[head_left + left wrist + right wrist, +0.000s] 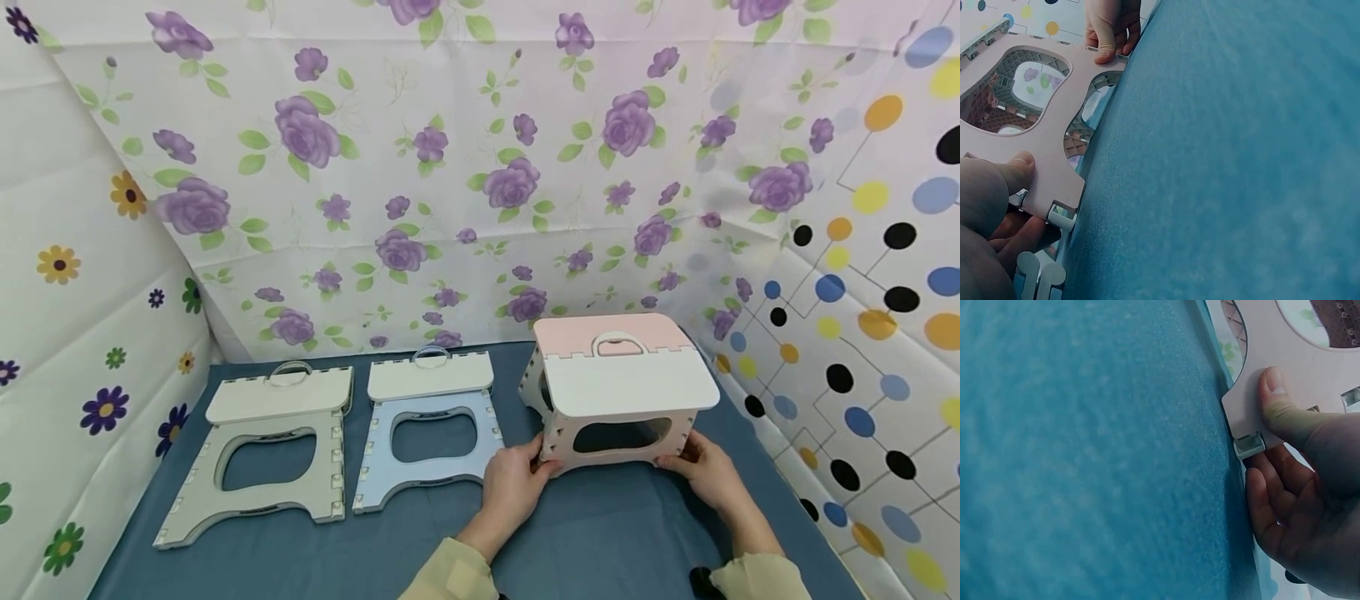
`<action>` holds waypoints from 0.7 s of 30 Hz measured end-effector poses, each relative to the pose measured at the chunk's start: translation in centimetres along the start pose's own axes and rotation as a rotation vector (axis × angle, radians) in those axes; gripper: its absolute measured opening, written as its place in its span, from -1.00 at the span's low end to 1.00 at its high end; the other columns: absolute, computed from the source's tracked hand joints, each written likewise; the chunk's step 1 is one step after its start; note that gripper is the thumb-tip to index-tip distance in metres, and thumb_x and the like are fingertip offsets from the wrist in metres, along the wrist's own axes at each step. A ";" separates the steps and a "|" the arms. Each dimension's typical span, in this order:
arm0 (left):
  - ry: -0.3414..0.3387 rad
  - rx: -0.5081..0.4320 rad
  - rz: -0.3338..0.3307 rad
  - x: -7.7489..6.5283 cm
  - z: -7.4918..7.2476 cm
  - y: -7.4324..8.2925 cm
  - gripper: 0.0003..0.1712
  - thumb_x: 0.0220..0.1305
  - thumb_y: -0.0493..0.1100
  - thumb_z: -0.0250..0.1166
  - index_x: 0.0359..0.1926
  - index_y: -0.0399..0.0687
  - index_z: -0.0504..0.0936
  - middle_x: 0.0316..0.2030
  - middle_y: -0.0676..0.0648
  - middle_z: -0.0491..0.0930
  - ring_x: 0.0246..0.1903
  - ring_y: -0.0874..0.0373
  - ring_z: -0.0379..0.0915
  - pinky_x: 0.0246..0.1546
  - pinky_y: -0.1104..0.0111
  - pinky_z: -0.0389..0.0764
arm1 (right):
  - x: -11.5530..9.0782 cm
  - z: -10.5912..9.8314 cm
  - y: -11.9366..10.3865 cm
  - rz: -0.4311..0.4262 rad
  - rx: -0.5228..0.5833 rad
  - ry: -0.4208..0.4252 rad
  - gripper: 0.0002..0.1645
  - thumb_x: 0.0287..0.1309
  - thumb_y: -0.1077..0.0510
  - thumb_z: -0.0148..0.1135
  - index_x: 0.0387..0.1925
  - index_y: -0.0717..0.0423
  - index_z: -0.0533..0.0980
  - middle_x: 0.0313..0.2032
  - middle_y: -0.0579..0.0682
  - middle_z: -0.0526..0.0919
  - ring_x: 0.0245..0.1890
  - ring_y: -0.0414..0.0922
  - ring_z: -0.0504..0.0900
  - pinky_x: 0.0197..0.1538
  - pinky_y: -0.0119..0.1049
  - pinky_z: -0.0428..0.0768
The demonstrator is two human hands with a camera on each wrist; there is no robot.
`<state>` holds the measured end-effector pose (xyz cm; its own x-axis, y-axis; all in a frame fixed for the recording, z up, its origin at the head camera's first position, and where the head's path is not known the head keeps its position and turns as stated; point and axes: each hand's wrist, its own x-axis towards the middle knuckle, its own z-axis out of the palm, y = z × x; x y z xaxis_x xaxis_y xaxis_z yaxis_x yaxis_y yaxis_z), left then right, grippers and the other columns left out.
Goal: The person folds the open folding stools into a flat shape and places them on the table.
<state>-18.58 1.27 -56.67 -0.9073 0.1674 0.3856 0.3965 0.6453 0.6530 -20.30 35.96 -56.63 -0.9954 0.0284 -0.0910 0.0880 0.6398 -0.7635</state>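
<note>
A pink and white folding step stool [630, 379] stands unfolded on its legs at the right of the cloth, its handle loop on top. My left hand [516, 483] grips the lower left corner of its front leg panel, thumb on the face and fingers behind the edge, as the left wrist view also shows. At the lower right corner, my right hand [705, 471] pinches the same panel [1250, 394] between thumb and curled fingers. To the left lie a blue and white folding stool [435, 425] and a grey-green one [273, 450], both folded flat.
A blue-teal cloth [600, 533] covers the table. Behind hangs a sheet with purple roses [510, 183]. A dotted sheet [892, 300] closes the right side, a daisy-print one [82, 333] the left. The blue stool lies close beside my left hand.
</note>
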 end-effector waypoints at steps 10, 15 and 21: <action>0.016 0.015 0.021 -0.3 0.4 -0.3 -0.42 0.31 0.09 0.55 0.30 0.04 0.75 -0.25 -0.01 0.83 -0.38 0.18 0.71 -0.41 0.33 0.65 | 0.0 0.1 0.2 -0.006 0.005 -0.005 -0.18 0.38 -0.08 0.48 0.47 0.22 0.40 0.16 0.23 0.67 0.10 0.10 0.67 0.01 -0.09 0.63; 0.008 0.021 0.034 -0.2 0.4 -0.4 -0.43 0.32 0.10 0.54 0.29 0.03 0.76 -0.25 -0.02 0.83 -0.36 0.16 0.73 -0.39 0.29 0.68 | -0.1 0.0 0.2 -0.007 0.012 -0.009 -0.17 0.38 -0.09 0.49 0.46 0.24 0.41 0.16 0.25 0.67 0.09 0.11 0.67 -0.01 -0.10 0.63; 0.014 0.024 0.040 -0.1 0.2 -0.4 -0.44 0.32 0.11 0.53 0.27 0.03 0.77 -0.25 -0.03 0.83 -0.35 0.14 0.73 -0.38 0.28 0.68 | 0.0 0.0 0.1 -0.014 0.013 -0.005 -0.18 0.38 -0.08 0.48 0.47 0.21 0.40 0.16 0.24 0.68 0.10 0.10 0.67 -0.01 -0.13 0.63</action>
<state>-18.66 1.15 -57.13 -0.8889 0.1829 0.4200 0.4286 0.6557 0.6216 -20.29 36.06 -56.67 -0.9964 0.0156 -0.0830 0.0742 0.6300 -0.7730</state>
